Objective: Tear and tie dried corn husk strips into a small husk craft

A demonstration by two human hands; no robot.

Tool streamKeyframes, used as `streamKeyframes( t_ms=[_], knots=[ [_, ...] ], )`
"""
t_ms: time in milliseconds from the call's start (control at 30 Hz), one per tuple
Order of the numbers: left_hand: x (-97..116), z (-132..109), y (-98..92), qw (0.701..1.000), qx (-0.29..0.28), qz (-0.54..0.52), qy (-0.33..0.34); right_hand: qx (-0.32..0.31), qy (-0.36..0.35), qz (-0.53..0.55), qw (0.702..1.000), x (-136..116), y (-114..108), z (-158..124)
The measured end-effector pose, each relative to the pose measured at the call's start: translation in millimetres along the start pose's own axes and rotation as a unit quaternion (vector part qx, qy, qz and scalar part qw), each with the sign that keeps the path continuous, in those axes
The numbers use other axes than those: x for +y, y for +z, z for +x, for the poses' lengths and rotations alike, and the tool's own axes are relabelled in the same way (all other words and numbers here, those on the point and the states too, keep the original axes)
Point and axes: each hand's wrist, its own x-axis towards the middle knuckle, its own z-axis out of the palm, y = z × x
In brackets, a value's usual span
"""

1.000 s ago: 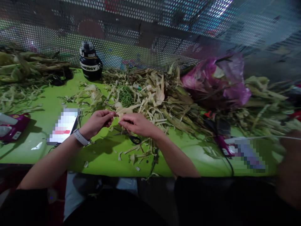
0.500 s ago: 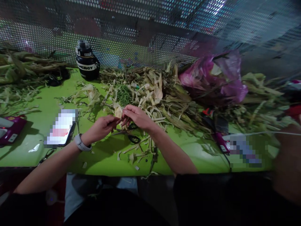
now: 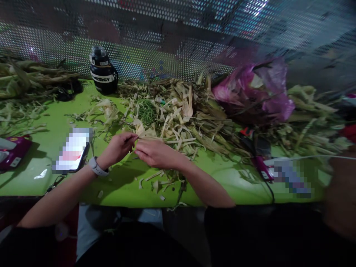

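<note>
My left hand, with a pale watch on its wrist, is closed in a pinch near the middle of the green table. My right hand is curled with its back towards me, and its fingertips meet those of the left. What the fingers hold is too small or hidden to make out. Just beyond them lie pale dry husk strips and a tuft of thin green strands. The right hand covers the spot where dark-handled scissors lay.
Behind the husks stands a black jug against a perforated metal panel. A lit phone lies left. At right are a pink plastic bag, another phone, a cable and part of another person's arm.
My right hand has moved down and left, turning its back up and covering the scissors. My left hand has shifted slightly left and up, its fingers still pinched.
</note>
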Motion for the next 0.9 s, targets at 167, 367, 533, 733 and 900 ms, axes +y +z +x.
streamKeyframes(
  t_ms=[167, 367, 533, 733, 900],
  knots=[
    [-1, -5, 6.7, 0.985, -0.041, 0.117, 0.122, 0.115, 0.134, 0.182, 0.967, 14, -9, -1],
    [0, -6, 9.6, 0.974, -0.082, 0.125, 0.171, 0.153, 0.245, 0.391, 0.874, 29, -1, 8],
    [2, -6, 16.6, 0.991, -0.091, -0.094, 0.033, 0.145, 0.139, 0.389, 0.899, 8, -1, 8],
    [2, -2, 14.0, 0.902, -0.018, -0.395, -0.173, 0.064, 0.180, 0.302, 0.934, 2, -12, -5],
    [10, 1, 7.8, 0.832, 0.044, -0.513, -0.208, 0.097, 0.266, 0.172, 0.943, 21, 9, 0]
  ],
)
